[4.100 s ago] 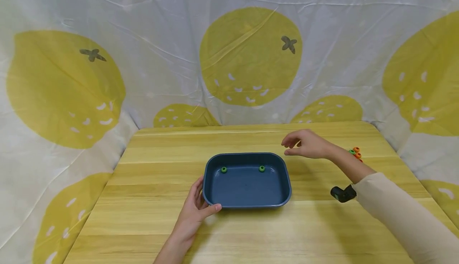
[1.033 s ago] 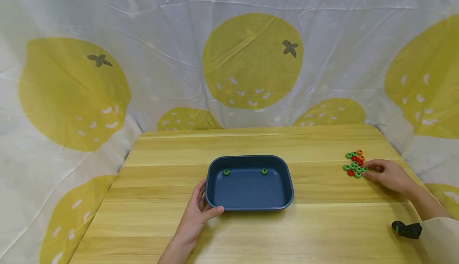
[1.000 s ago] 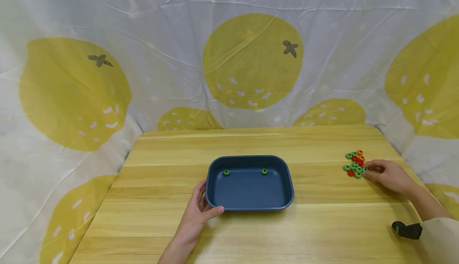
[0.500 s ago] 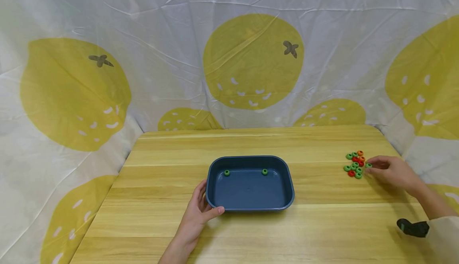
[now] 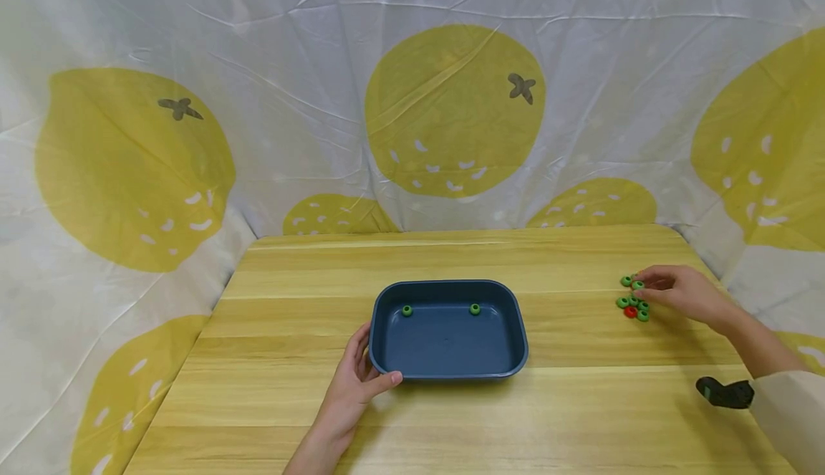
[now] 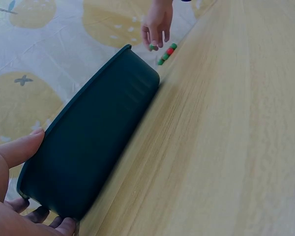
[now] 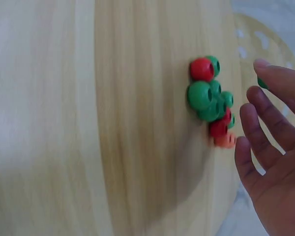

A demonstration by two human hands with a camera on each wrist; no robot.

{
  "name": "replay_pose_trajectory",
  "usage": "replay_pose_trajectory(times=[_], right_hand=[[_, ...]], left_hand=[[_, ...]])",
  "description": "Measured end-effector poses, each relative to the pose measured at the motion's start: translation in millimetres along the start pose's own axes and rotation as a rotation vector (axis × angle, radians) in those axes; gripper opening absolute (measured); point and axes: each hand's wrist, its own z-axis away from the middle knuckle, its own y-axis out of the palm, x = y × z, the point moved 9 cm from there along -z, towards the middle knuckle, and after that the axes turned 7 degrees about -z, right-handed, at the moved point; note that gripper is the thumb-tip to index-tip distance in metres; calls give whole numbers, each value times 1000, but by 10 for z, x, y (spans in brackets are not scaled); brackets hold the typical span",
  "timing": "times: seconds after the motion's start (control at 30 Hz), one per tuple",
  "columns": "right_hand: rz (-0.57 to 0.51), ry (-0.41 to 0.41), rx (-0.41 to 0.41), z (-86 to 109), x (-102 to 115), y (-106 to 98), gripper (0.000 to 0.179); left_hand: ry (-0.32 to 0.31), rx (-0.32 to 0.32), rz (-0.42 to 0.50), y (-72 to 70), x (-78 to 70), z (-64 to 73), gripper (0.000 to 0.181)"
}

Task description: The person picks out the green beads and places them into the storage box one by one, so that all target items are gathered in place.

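Observation:
My left hand (image 5: 348, 382) grips the left end of a dark blue plastic tray (image 5: 447, 377), its thumb at the front rim corner and its fingers around the outer wall. Two green beads (image 5: 407, 310) sit apart along the tray's far inner side. Farther right, my right hand (image 5: 686, 296) pinches a green bead (image 6: 152, 47) between thumb and fingertips, raised over a loose pile of beads. That pile holds several green beads (image 7: 200, 95), red beads (image 7: 202, 69) and orange beads (image 7: 225, 140). In the head view the hand covers the orange ones.
The wooden table (image 5: 290, 303) carries the tray near its middle and the bead pile toward its right edge. A curtain (image 5: 309, 102) printed with yellow fruit hangs behind. A black device (image 5: 725, 393) sits at the right sleeve.
My right hand has gone from beside the tray to the pile and picked up a green bead. In the last half second it has moved left over the pile. The left hand keeps its grip.

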Motion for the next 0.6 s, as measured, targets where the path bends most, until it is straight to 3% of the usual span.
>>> replay_pose_trajectory(times=[0.6], right_hand=[[0,-124,102,-318,705,295,32]], left_hand=[[-6,1,-7,2,-1,-5,97]])
